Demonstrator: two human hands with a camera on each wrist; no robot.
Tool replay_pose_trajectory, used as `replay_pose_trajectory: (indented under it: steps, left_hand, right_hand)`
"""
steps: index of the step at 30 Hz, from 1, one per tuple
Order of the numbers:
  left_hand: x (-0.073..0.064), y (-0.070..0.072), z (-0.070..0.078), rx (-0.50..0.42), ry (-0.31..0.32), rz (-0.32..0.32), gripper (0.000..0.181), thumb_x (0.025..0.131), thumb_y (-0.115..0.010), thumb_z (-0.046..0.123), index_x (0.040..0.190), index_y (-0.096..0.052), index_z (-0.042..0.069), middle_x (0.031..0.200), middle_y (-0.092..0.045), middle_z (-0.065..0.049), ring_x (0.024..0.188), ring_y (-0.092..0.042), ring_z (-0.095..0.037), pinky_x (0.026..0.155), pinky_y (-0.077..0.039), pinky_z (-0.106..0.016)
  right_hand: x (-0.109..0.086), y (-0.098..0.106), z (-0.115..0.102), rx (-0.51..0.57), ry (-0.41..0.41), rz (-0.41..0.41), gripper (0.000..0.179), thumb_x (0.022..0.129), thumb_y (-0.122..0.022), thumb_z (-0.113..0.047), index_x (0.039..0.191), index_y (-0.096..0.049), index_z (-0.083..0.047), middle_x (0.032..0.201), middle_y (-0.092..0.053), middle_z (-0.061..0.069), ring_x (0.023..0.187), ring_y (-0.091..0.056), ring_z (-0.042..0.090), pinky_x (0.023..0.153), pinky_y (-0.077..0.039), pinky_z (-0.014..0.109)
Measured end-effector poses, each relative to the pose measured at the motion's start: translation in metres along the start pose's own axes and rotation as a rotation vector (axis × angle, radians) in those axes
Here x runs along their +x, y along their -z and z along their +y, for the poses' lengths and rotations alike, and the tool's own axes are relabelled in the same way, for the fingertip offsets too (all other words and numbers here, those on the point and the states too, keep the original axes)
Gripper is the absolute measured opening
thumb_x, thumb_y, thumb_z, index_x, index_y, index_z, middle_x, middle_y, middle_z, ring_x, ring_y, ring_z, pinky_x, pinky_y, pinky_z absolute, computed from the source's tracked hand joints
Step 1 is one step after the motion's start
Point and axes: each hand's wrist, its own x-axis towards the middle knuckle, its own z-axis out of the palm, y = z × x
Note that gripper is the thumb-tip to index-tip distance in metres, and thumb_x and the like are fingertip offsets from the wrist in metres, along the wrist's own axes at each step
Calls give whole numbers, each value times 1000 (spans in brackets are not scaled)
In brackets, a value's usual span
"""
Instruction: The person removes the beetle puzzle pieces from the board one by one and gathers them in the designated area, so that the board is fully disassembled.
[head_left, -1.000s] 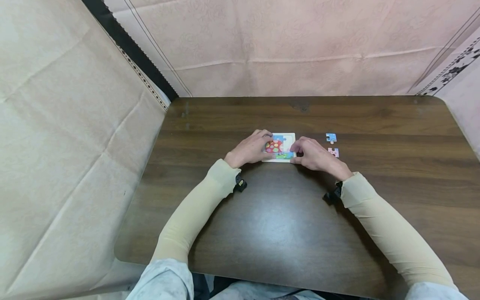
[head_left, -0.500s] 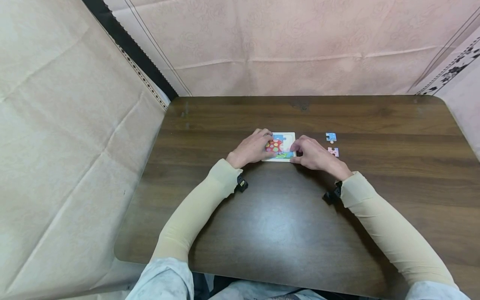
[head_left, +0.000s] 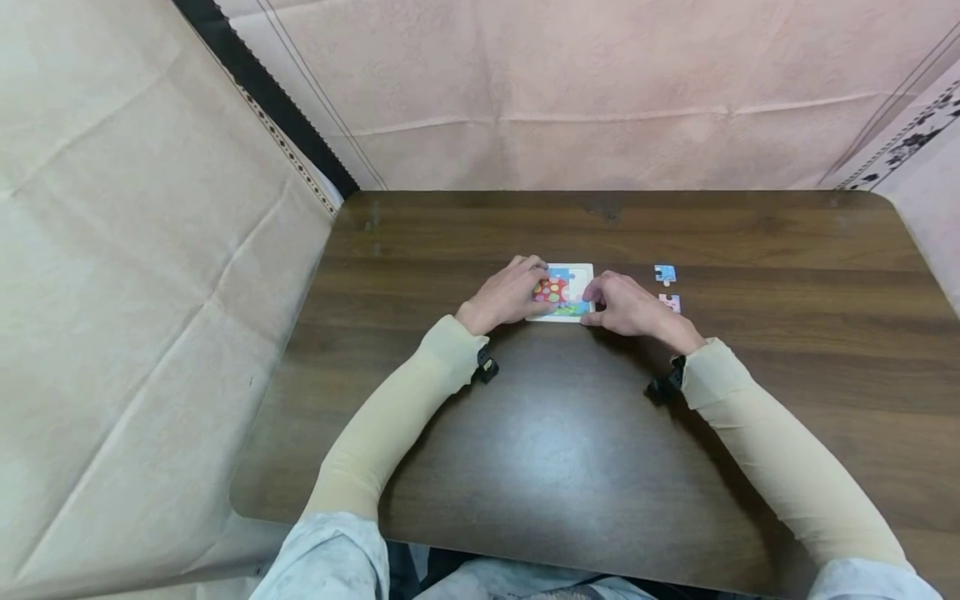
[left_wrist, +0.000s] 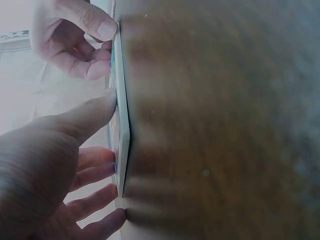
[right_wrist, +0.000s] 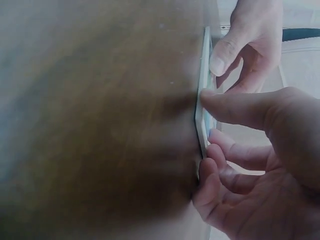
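A small jigsaw puzzle (head_left: 552, 289) with a red, dotted picture lies in a white-framed tray (head_left: 583, 268) on the table. My left hand (head_left: 506, 293) rests across its left side, the thumb near the front edge and the fingers extended towards the far left. At the right side, my right hand (head_left: 626, 306) holds the tray's front corner with bent fingers and thumb. The right wrist view shows that thumb (right_wrist: 235, 107) on the tray edge and curled fingertips (right_wrist: 209, 172) against its side. Whether a piece sits under the right fingertips is hidden.
Two loose jigsaw pieces, one blue (head_left: 664, 273) and one pink (head_left: 670, 302), lie right of the tray, beyond my right hand. The brown wooden table (head_left: 525, 467) has a cloth-covered wall (head_left: 600, 100) behind it and pale cloth (head_left: 150, 292) on the left.
Both hands stay at the tray with only slight finger shifts. The whole head view has drifted a little; the loose pieces lie as before.
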Motion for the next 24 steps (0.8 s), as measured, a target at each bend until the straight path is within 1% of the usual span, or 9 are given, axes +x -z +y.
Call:
replay_pose_trajectory:
  steps: [2,5,8,10,15,20,24]
  left_hand:
    - [0,1,1,-8,0,-7,62,102,-76,45,150,-63,8,163,-51,-8,148,-46,-27,123,-48,-40]
    - [0,1,2,-24,-4,-14,59,104,-75,43,149,-63,6,163,-51,-9,150,-45,-27,123,-48,-40]
    - [-1,1,1,-35,-8,-10,58,105,-74,42,149,-63,5,163,-51,-9,151,-45,-27,124,-47,-41]
    - [-2,1,0,-37,-11,-9,58,105,-74,42,149,-63,6,163,-51,-9,152,-44,-27,125,-46,-41]
    - [-3,1,-2,-31,-25,-12,61,105,-74,42,152,-61,6,165,-49,-9,154,-42,-28,127,-45,-42]
    - [-3,2,-3,-19,-29,-29,63,104,-75,43,154,-60,7,167,-47,-9,156,-40,-28,127,-44,-41]
    - [-5,2,-2,-17,-30,-39,65,104,-75,43,155,-59,7,168,-46,-8,156,-39,-28,128,-44,-41]
  right_hand:
    - [1,2,-1,5,-18,-10,40,100,-81,-17,129,-66,6,128,-64,26,112,-59,38,108,-52,58]
    - [1,2,-3,14,-28,-4,37,99,-81,-16,125,-64,4,121,-65,23,106,-59,35,101,-53,52]
    - [1,0,-4,28,-24,14,34,99,-81,-14,123,-62,2,114,-67,20,100,-60,31,94,-53,46]
    - [0,-1,-4,35,-15,28,32,99,-80,-13,122,-63,1,111,-69,19,98,-62,29,91,-53,44]
    - [-1,-3,-4,35,5,68,29,99,-80,-9,121,-67,2,108,-72,19,97,-65,28,92,-56,45]
    - [-1,-2,-4,48,-15,79,29,98,-80,-10,122,-69,2,108,-73,20,98,-66,29,94,-57,46]
    - [-2,-5,-4,57,-21,91,30,97,-81,-10,122,-71,3,107,-73,19,95,-66,29,92,-57,44]
